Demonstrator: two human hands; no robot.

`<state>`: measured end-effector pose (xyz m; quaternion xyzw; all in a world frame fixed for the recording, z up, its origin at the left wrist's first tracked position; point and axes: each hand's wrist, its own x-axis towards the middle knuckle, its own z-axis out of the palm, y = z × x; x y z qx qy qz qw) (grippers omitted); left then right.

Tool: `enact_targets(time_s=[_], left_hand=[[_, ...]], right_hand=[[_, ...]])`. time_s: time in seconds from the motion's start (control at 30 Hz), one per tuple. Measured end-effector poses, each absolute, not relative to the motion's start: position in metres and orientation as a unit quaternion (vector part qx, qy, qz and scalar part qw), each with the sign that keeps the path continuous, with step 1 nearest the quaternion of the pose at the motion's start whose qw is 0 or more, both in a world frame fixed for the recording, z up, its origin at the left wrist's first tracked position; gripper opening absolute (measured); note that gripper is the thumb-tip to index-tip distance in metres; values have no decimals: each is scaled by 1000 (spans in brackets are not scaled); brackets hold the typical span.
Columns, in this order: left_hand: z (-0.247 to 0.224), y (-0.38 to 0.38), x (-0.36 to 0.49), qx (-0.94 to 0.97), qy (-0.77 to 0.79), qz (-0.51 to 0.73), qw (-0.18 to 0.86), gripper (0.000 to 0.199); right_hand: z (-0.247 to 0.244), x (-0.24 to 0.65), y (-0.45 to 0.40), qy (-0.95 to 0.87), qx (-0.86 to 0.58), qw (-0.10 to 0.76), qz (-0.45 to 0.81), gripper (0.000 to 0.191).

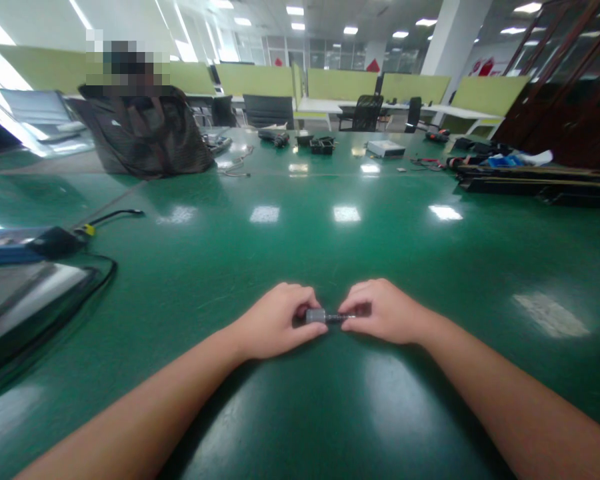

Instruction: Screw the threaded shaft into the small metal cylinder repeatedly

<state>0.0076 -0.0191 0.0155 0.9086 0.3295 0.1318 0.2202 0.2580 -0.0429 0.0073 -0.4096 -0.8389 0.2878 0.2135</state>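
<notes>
At the near middle of the glossy green table (290,247), I see a small grey cylinder with a slim dark shaft (316,315). The bare left hand (277,321) has thumb and fingers curled around the cylinder, parted only by its width; the bare right hand (387,311) pinches the shaft, 1 narrow gap showing. A dark brown bag (150,137) stands toward the table's far left.

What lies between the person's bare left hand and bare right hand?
The head view shows a grey cylindrical piece and a thin dark rod spanning that gap.
</notes>
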Motion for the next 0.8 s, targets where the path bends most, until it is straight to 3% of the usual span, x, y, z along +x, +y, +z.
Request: enact_targets(time_s=[0.17,0.5,0.8], left_hand=[[15,-17,8,904,338,137,224,22],[25,-13,4,908,321,140,231,34],[27,-11,4,901,329,139,245,20]], right_hand=[[3,245,-44,-814,-416,256,315,25],[5,241,-39,-833,-407,242,285,15],[7,242,-37,-837,-399,248,279,13]])
